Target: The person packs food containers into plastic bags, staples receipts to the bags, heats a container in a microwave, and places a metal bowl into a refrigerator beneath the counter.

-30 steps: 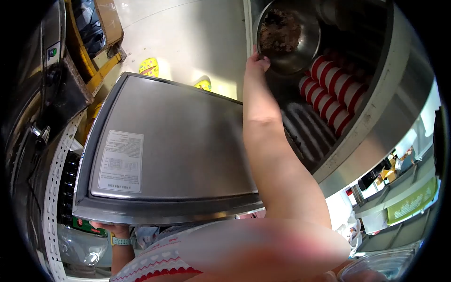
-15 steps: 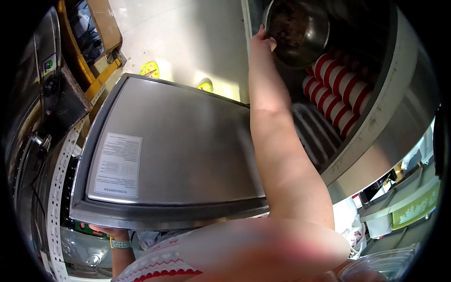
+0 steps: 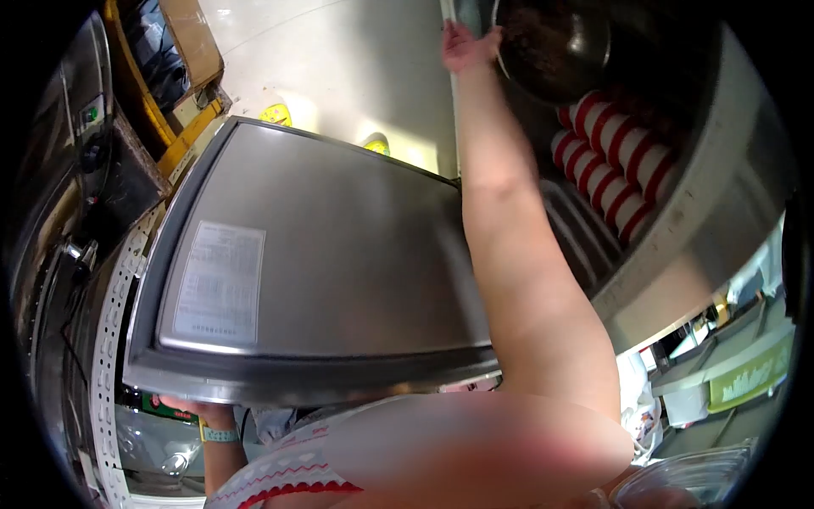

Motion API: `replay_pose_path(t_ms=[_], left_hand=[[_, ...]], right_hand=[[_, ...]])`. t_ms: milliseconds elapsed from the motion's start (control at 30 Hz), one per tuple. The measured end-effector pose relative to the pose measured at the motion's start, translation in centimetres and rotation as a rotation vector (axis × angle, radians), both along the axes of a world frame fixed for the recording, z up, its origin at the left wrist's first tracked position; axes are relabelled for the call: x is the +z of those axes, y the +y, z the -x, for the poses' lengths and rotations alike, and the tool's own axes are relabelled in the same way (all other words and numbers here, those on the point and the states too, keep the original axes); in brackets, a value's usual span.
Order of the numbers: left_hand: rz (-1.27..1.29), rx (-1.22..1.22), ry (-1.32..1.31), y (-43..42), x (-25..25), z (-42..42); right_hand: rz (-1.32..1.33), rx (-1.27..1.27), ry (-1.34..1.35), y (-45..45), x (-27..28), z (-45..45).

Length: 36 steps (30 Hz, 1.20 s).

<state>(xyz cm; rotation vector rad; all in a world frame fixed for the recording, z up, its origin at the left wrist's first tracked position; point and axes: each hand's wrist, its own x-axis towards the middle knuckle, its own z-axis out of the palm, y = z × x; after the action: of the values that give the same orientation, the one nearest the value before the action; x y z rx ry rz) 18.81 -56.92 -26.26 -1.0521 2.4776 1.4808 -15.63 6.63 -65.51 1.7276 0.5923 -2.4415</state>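
My right hand (image 3: 467, 47) is at the inner side of an open refrigerator, its fingers spread and holding nothing. Just right of it, a round metal bowl (image 3: 585, 51) with dark brown contents sits inside, apart from the fingers. Red-and-white banded stacks (image 3: 612, 161) lie below the bowl, partly in shadow. The refrigerator's steel door (image 3: 356, 254) stands swung open, with a printed white label (image 3: 220, 280) on it. At the door's lower left edge, my left hand (image 3: 203, 411), with a light-banded watch on the wrist, grips the rim; its fingers are largely hidden by the door.
A perforated metal rack post (image 3: 108, 365) runs close along the door's left side. Dark equipment (image 3: 64, 170) stands farther left. Two yellow shoes (image 3: 275, 114) show on the pale floor beyond the door. Shelves with a green bin (image 3: 750, 377) are at the lower right.
My right hand has come off the bowl's rim and shifted left, its fingers opening. The bowl stays inside. My left hand remains at the door edge, and the view has shifted slightly.
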Motion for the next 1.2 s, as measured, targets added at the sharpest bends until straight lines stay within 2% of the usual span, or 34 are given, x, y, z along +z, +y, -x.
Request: replay_pose_path(t_ms=[33,67,100,133,167,200,233,300,367,400,467,500,567,600,667,733,767,833,900,933,1000,1067,1133,1200], left_hand=[[0.073,0.001,0.009,1.0,-0.6,1.0],[0.132,-0.086,-0.017,3.1,-0.3,4.0],[0.194,-0.171,-0.039,5.3,-0.1,7.1],[0.244,-0.345,-0.091,8.9,0.8,12.0],[0.198,-0.371,-0.069,11.2,0.7,15.0],[0.289,-0.469,-0.04,13.0,0.5,17.9],[0.155,-0.503,-0.005,14.7,0.1,20.6],[0.296,-0.736,0.151,18.3,0.2,26.0],[0.173,-0.78,0.207,23.1,2.3,30.5],[0.212,-0.844,0.245,25.4,3.6,32.2],[0.153,-0.882,0.136,29.6,5.8,35.5],[0.078,-0.95,0.253,30.4,4.9,37.0],[0.171,-1.093,0.166,32.5,5.1,39.6],[0.158,-1.105,0.136,33.6,5.0,40.6],[0.273,-1.04,0.356,35.1,4.1,40.6],[0.105,-1.17,0.48,36.6,5.8,40.4],[0.116,-1.202,0.515,37.7,7.1,40.3],[-0.564,-1.173,-0.163,38.2,12.4,37.8],[-0.579,-1.264,-0.155,38.2,18.1,35.1],[-0.644,-1.333,-0.099,39.0,21.0,34.9],[-0.605,-1.418,-0.069,39.6,25.6,34.8],[-0.592,-1.489,-0.012,41.1,28.8,35.2],[-0.598,-1.595,-0.015,41.4,30.9,36.0],[-0.586,-1.627,-0.002,42.0,31.9,37.1]], right_hand=[[-0.038,0.107,0.017,-1.5,0.5,-0.9],[-0.01,0.021,-0.052,-4.0,2.7,-1.4],[-0.073,-0.225,-0.183,-6.5,4.0,-1.3],[-0.035,-0.079,-0.246,-8.3,9.0,-1.7],[0.007,0.07,-0.298,-10.2,14.2,-2.1],[-0.064,0.149,-0.233,-11.8,21.6,-1.9],[-0.159,0.352,-0.064,-13.2,28.9,-2.5],[-0.259,0.65,0.35,-13.6,40.5,-4.2],[-0.464,0.793,0.505,-13.8,51.0,-6.5],[-0.405,0.743,0.59,-13.2,54.6,-8.3],[-0.561,0.58,0.756,-13.2,63.7,-11.7],[-0.626,0.515,0.833,-13.3,69.1,-13.1],[-1.188,0.598,1.173,-12.1,77.5,-15.8],[-1.256,0.487,1.261,-12.0,81.2,-17.7],[-1.43,0.207,1.329,-14.8,87.8,-21.8],[-1.638,-0.099,1.467,-16.2,92.2,-23.8],[-1.674,-0.164,1.469,-17.1,93.1,-25.1],[-1.746,-0.298,1.462,-18.7,95.0,-27.7],[-1.825,-0.522,1.467,-19.7,95.0,-29.0],[-1.805,-0.44,1.577,-19.5,95.7,-29.8],[-1.807,-0.346,1.702,-19.5,96.4,-30.8],[-1.782,-0.135,1.452,-19.8,96.8,-31.2],[-1.667,-0.145,1.362,-18.7,95.4,-29.5],[-1.598,0.019,1.153,-16.0,91.0,-28.0]])
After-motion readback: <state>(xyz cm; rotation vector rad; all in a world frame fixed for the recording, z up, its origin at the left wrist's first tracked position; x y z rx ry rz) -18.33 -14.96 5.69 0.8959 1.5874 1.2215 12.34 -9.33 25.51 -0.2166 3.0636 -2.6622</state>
